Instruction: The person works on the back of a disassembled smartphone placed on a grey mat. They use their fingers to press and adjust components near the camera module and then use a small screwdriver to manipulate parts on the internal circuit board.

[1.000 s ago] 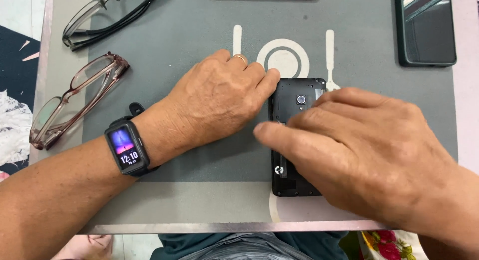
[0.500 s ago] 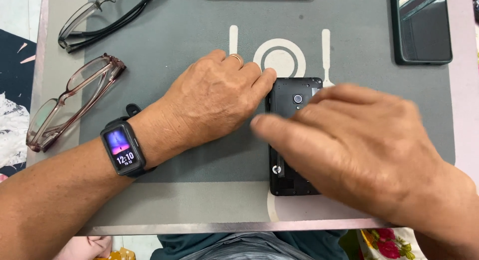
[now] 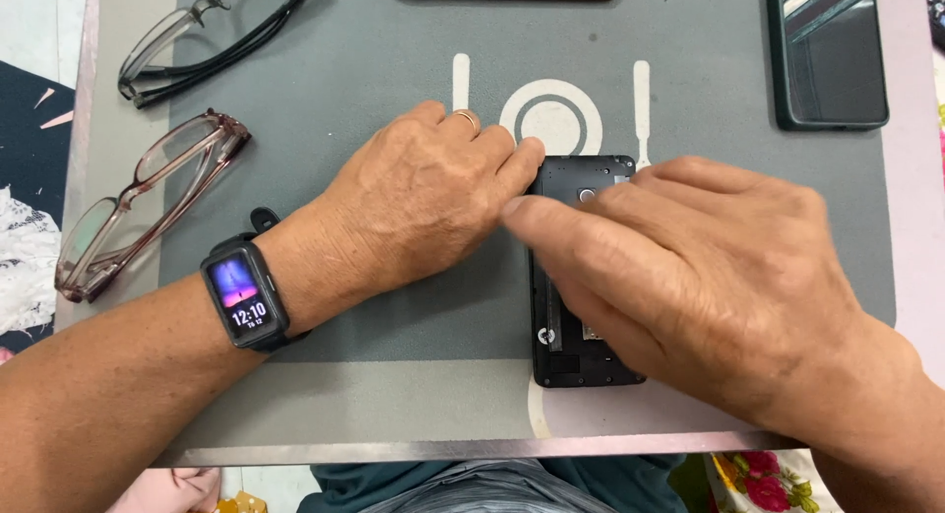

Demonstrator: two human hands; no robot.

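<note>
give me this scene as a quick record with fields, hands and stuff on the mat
surface: grey rubbery mat with a white plate-and-cutlery print
left hand: left hand flat on the mat, fingertips at the top left edge of the opened black phone body
right hand: right hand lies over the phone body
wrist: black smartwatch, screen lit
left side: brown-framed glasses; dark-framed glasses
top right: dark phone in a green case
</note>
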